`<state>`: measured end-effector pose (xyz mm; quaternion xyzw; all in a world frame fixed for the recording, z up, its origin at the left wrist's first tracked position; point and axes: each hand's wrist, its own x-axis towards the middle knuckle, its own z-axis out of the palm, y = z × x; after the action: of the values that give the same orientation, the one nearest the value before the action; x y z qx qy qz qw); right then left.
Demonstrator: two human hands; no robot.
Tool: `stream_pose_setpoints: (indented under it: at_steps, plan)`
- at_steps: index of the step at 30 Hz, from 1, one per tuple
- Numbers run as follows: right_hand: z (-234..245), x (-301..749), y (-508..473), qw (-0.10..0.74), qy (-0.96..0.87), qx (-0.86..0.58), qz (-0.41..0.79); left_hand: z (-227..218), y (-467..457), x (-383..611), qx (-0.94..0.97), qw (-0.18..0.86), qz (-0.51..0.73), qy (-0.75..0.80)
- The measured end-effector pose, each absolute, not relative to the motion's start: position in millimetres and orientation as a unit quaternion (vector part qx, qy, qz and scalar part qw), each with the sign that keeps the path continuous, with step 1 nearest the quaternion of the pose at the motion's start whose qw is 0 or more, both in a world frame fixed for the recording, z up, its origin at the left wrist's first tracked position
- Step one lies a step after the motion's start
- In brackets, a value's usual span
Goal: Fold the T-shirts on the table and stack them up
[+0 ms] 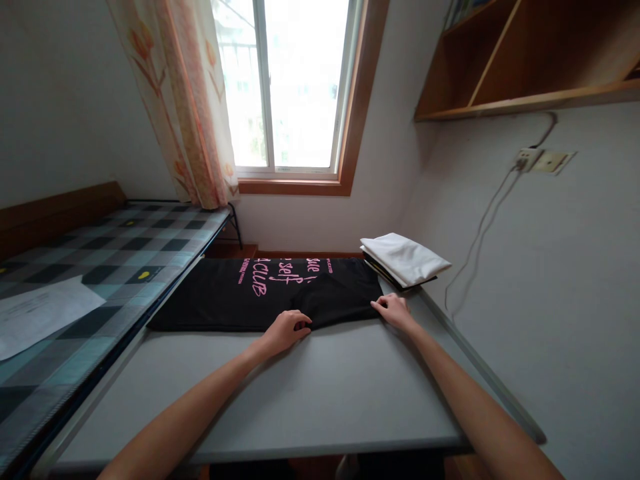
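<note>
A black T-shirt (215, 300) with pink lettering lies spread across the far half of the grey table (300, 393), its near edge running from left to right. My left hand (289, 329) is at the middle of that near edge, fingers curled and pinching the cloth. At the right end of the shirt, my right hand (393, 311) pinches the near corner between thumb and fingertips. Just beyond my right hand sits a stack of folded clothes (407, 259), white on top with black beneath.
Left of the table stands a bed (165, 230) with a checked cover and a sheet of paper (47, 313) on it. A wall closes off the right side, with a socket (543, 161), hanging cords and a wooden shelf (520, 60) above. A curtained window (300, 87) is behind.
</note>
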<state>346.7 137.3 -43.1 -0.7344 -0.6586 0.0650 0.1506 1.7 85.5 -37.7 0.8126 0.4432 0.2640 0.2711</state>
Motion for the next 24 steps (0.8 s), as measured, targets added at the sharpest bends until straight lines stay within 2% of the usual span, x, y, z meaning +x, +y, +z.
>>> stream_pose_setpoints:
  at_steps: [5, 8, 12, 15, 20, 24]
  plan:
    - [-38, 355, 131, 0.143, -0.658, -0.734, 0.091, -39, 85, 0, 0.826, 0.249, 0.248, 0.440]
    - [-30, 352, 124, 0.135, -0.657, -0.738, 0.067, -37, 82, 1, 0.833, 0.236, 0.258, 0.430]
    - [-19, 317, 115, 0.226, -0.685, -0.692, -0.028, -30, 80, 9, 0.838, 0.119, 0.309, 0.434]
    - [-20, 272, 111, 0.270, -0.754, -0.598, -0.037, -30, 83, 16, 0.863, 0.050, 0.294, 0.407]
    - [-43, 221, 104, 0.175, -0.844, -0.507, -0.012, -47, 92, 19, 0.873, 0.022, 0.201, 0.444]
    - [-55, 234, 104, 0.116, -0.856, -0.504, -0.006, -57, 95, 12, 0.872, 0.038, 0.161, 0.461]
